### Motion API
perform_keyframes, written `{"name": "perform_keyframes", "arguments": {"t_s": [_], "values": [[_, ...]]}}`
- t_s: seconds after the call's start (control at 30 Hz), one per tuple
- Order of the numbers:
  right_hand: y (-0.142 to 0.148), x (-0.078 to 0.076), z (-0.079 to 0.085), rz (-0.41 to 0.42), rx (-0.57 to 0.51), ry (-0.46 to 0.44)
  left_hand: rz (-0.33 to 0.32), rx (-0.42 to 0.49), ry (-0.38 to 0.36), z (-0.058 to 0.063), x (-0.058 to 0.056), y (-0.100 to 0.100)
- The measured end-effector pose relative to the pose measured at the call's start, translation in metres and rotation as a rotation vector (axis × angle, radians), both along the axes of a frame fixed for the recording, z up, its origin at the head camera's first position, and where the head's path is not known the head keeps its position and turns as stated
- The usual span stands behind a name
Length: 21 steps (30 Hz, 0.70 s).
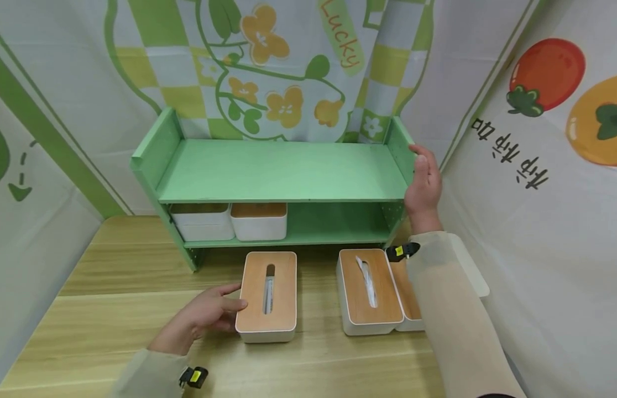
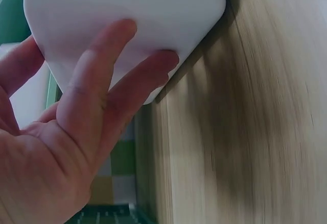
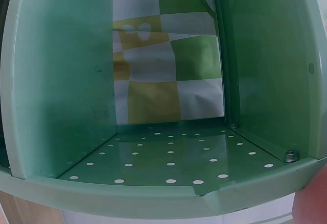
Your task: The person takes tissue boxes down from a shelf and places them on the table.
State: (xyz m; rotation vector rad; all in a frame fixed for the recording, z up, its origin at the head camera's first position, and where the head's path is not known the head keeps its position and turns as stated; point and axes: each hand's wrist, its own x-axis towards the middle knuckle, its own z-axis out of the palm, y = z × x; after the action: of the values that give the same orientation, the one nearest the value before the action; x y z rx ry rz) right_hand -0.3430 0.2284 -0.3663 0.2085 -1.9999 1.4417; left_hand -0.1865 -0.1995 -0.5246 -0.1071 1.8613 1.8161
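Observation:
My left hand (image 1: 214, 312) lies along the left side of a white tissue box (image 1: 254, 287) with a wooden slotted lid on the table. Its thumb touches the lid's edge. In the left wrist view the fairly straight fingers (image 2: 87, 81) press against the box's white wall (image 2: 153, 9). At the upper right, my right hand (image 1: 425, 185) grips the right side panel of a green two-tier shelf (image 1: 283, 171). The right wrist view shows the perforated panel (image 3: 168, 155) and only a fingertip (image 3: 311, 198) at its edge.
Two white boxes (image 1: 204, 224) with wooden tops stand on the lower tier's left. On the table's right is a tissue box (image 1: 360, 315) with tissue in its slot. Another wooden-lidded box (image 1: 407, 290) sits beside it, partly behind my right sleeve. Printed curtains hang around the table.

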Motion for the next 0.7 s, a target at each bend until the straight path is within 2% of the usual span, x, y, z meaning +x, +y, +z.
{"name": "perform_keyframes", "arguments": {"t_s": [0.13, 0.7], "values": [[0.000, 0.000, 0.000, -0.004, -0.002, -0.007, -0.003, 0.028, -0.012, -0.002, -0.004, 0.018], [0.000, 0.000, 0.000, -0.015, 0.003, -0.001, 0.005, 0.012, -0.002, -0.003, -0.014, 0.076]]}}
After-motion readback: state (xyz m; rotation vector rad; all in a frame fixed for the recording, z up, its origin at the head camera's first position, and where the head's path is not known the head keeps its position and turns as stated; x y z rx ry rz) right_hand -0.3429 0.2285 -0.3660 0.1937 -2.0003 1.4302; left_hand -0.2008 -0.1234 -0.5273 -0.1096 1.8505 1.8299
